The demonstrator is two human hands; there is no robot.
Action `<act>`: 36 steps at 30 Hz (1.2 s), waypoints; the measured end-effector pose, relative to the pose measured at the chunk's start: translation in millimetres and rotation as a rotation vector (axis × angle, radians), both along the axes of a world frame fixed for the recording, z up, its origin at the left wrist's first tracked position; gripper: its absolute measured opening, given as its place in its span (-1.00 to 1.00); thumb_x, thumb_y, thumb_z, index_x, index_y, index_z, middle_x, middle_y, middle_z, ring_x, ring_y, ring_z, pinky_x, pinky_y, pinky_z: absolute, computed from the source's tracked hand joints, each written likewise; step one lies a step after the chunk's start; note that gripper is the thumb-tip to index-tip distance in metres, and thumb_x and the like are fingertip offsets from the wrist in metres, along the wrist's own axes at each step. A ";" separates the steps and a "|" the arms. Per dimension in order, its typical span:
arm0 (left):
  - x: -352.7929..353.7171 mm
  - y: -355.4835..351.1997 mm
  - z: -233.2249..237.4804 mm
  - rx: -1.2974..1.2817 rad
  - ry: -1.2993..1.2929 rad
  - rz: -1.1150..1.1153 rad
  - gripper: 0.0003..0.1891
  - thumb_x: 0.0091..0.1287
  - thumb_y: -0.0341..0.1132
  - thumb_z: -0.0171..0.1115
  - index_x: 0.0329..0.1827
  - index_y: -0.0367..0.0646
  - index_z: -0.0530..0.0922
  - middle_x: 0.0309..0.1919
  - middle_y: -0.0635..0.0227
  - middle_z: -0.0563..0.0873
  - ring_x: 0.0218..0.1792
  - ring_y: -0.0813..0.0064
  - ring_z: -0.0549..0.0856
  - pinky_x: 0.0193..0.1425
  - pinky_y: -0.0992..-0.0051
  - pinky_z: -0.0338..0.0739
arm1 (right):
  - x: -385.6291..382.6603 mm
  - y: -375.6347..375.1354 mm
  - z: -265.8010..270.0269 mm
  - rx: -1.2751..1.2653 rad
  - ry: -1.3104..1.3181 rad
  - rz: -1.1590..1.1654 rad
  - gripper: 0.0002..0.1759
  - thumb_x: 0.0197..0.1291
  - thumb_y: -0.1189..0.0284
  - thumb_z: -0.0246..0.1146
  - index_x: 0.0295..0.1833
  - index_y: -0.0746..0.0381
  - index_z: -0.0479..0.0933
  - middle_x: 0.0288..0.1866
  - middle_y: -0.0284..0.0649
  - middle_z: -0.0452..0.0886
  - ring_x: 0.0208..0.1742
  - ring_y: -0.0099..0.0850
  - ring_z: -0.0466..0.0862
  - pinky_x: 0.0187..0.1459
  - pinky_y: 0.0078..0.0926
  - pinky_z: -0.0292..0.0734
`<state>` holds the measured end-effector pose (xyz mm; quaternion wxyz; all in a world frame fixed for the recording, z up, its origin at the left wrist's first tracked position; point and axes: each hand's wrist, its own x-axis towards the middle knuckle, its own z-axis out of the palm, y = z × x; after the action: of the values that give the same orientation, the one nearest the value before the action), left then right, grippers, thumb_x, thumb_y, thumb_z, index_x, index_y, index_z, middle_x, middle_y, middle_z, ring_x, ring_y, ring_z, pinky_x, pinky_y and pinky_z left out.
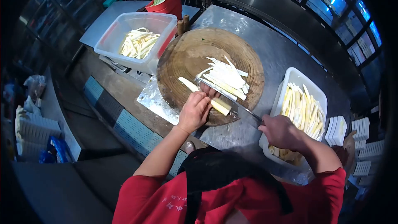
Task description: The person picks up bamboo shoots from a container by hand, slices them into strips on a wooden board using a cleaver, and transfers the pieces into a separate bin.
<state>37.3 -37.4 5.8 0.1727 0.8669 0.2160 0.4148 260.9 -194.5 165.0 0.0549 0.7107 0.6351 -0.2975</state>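
White plastic fills the upper left of the frame: a clear-sided tub (108, 37) holding pale cut strips (137, 42), with a red bucket (168, 4) just behind it at the top edge. Right of the tub, at the centre, a round wooden chopping board (186, 54) sits on the steel counter (273, 45), and a crumpled sheet of foil (153, 97) shows under its lower left edge.

Your left hand (194, 111) rests on the near edge of the board, fingers curled down and pressing on a pale stalk (221, 106) that lies across the wood. The knife (232, 99) has its long blade laid slantwise against that stalk, just beside your fingertips. Beyond the blade, a loose pile of sliced strips (226, 74) lies on the middle of the board.

Your right hand (281, 130), lower right of centre, is closed around the knife's handle. Behind it, at the right of the frame, a white tray (295, 76) holds more uncut stalks (304, 112), touching one another in a heap.
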 end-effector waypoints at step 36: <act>-20.3 -8.1 -8.0 0.011 -0.043 -0.029 -0.83 0.06 -0.48 0.42 -0.31 -0.23 0.61 -0.33 0.23 0.60 -0.19 0.16 0.60 -0.12 0.29 0.55 | -60.3 54.7 -28.2 0.084 -0.015 0.003 -0.80 0.13 0.51 0.14 -0.20 0.42 0.54 -0.20 0.21 0.65 -0.07 0.09 0.67 -0.07 -0.09 0.58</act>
<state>16.9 -45.5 -2.2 0.1783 0.8617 0.1975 0.4320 200.6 -139.8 136.8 0.0302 0.7137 0.6475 -0.2653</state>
